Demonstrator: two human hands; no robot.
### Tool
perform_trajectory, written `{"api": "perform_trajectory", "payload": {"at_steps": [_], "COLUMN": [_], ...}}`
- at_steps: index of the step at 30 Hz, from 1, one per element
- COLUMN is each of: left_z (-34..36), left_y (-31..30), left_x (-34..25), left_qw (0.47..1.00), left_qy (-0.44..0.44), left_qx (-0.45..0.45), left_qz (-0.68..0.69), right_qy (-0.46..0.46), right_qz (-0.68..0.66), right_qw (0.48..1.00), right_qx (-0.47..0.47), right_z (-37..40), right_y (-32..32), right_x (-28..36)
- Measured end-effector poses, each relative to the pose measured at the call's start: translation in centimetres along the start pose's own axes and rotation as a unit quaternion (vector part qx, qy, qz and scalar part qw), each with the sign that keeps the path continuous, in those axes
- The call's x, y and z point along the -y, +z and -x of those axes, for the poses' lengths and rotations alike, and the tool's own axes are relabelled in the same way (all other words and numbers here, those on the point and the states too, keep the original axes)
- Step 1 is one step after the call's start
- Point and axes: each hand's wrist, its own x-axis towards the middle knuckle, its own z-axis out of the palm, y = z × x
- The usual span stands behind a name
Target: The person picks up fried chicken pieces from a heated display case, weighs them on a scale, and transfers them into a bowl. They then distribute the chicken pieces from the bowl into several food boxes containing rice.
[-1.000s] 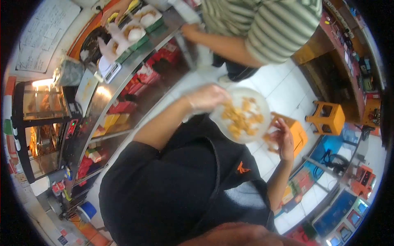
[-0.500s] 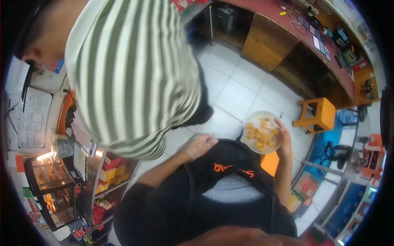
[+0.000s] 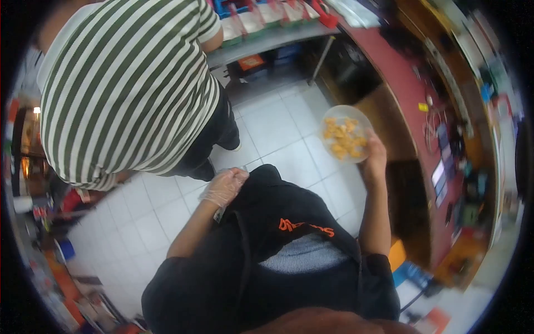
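Note:
A round, pale plate [image 3: 329, 153] with several golden-brown food pieces [image 3: 345, 137] is held out over the tiled floor. My right hand [image 3: 375, 153] grips its right edge. My left hand [image 3: 227, 186], in a clear plastic glove, is near the front of my black apron [image 3: 278, 195]. Its fingers are curled together, and what they hold, if anything, is too small to tell.
A person in a striped shirt [image 3: 128, 89] stands close at the front left. Beyond is a metal counter [image 3: 272, 40] with packed bags. A red-topped counter [image 3: 409, 106] with phones and cables curves along the right. White floor tiles [image 3: 272, 128] lie between.
The view has turned to the right, bringing the metal counter in. The plate and my right hand have moved farther forward. The person in stripes now appears farther left.

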Motion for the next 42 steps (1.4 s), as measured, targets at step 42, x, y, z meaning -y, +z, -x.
{"api": "perform_trajectory", "payload": {"at_steps": [42], "left_z": [-65.5], "left_y": [-11.1], "left_x": [-7.0], "left_qw": [0.952], "left_qy": [-0.168], "left_qx": [-0.228], "left_qz": [-0.117], "right_qy": [-0.098], "right_qz": [0.362], "right_qw": [0.659], "right_qx": [0.652], "right_z": [-67.9], "right_y": [59.8], "right_x": [11.3]}}
